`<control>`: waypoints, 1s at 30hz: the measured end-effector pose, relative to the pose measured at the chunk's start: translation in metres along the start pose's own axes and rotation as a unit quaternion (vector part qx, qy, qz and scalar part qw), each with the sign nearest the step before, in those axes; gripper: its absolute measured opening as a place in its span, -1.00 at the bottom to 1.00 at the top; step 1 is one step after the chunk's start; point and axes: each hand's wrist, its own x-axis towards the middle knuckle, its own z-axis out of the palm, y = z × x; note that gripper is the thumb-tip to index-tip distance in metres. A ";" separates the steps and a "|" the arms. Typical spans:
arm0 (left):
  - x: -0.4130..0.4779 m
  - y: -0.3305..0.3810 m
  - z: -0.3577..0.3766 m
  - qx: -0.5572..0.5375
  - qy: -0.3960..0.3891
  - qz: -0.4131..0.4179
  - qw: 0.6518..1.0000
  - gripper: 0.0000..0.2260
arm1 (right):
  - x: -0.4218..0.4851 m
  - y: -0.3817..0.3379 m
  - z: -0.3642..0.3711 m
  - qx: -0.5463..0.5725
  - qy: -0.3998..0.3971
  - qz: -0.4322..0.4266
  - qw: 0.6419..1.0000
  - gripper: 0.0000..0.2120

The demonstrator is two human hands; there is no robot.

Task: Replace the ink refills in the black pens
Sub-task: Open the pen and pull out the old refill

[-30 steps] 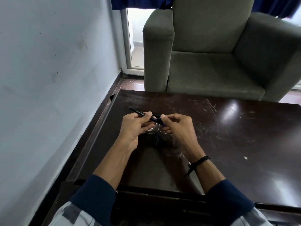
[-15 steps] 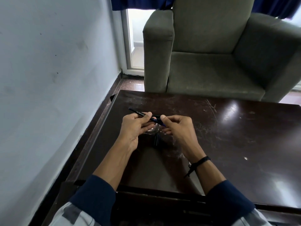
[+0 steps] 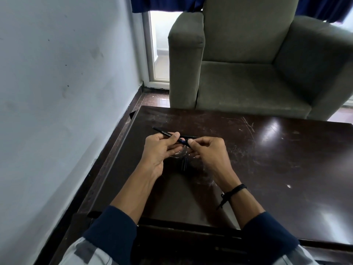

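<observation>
Head view: left hand [image 3: 160,150], right hand [image 3: 208,152] pinch black pen [image 3: 164,132] over table [image 3: 286,159].

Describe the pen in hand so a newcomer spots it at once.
Over the dark scratched table before the grey armchair, two hands meet near the left edge. The black pen runs between them: the left hand grips its barrel, the right hand pinches its near end. Unlike the dark pieces lying on the table under the hands, it is held up and bears white lettering.
</observation>
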 end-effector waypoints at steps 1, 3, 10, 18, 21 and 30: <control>0.000 0.000 0.000 0.002 -0.002 -0.001 1.000 -0.91 | 0.000 0.000 0.001 -0.006 0.000 -0.004 1.000 -0.89; 0.000 -0.001 0.000 0.004 -0.004 -0.002 1.000 -0.90 | 0.000 0.001 0.002 -0.022 0.003 -0.019 1.000 -0.93; 0.001 0.000 -0.001 -0.005 -0.001 -0.001 1.000 -0.89 | 0.000 0.001 -0.001 0.014 0.007 -0.015 1.000 -0.87; 0.000 -0.004 0.002 0.005 -0.006 -0.007 1.000 -0.89 | 0.001 0.006 0.002 -0.034 0.016 -0.029 0.999 -0.94; 0.002 -0.002 0.000 -0.001 -0.006 -0.006 1.000 -0.88 | 0.001 0.005 0.001 -0.007 0.013 -0.037 0.999 -0.94; 0.001 -0.003 0.001 0.003 -0.006 -0.009 1.000 -0.89 | -0.002 0.003 0.004 -0.027 0.018 -0.024 0.999 -0.93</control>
